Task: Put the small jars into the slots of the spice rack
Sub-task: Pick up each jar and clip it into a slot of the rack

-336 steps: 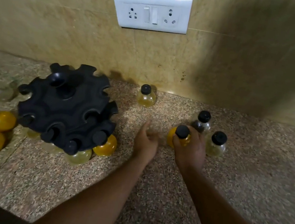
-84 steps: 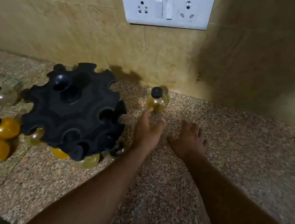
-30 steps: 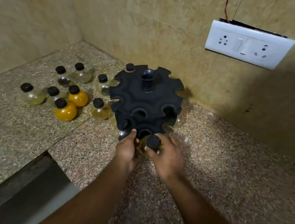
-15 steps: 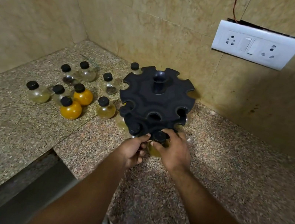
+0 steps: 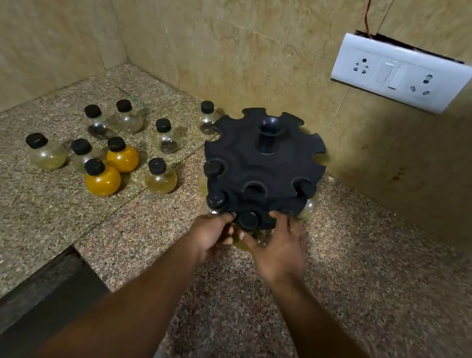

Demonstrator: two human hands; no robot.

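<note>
The black two-tier spice rack (image 5: 262, 164) stands on the granite counter near the back wall. A small jar with pale yellow contents (image 5: 248, 219) sits with its black cap in the rack's front lower slot; its body is mostly hidden between my hands. My left hand (image 5: 210, 234) curls its thumb and fingers against the jar's left side. My right hand (image 5: 275, 251) is blurred, with fingers spread and straight beside the jar and fingertips at the rack's lower tier. Other caps show in neighbouring slots. Several loose jars, among them two orange ones (image 5: 122, 156) (image 5: 102, 180), stand left of the rack.
Tiled walls close the counter at the back and left, forming a corner. A white socket plate (image 5: 402, 75) hangs on the back wall. A dark gap (image 5: 38, 286) cuts into the counter's front edge at lower left. Bare granite (image 5: 383, 281) lies right of the rack.
The jar's cap has slid into the front lower slot. My right hand has opened and spread off the jar; my left hand stays against it. The view has shifted slightly.
</note>
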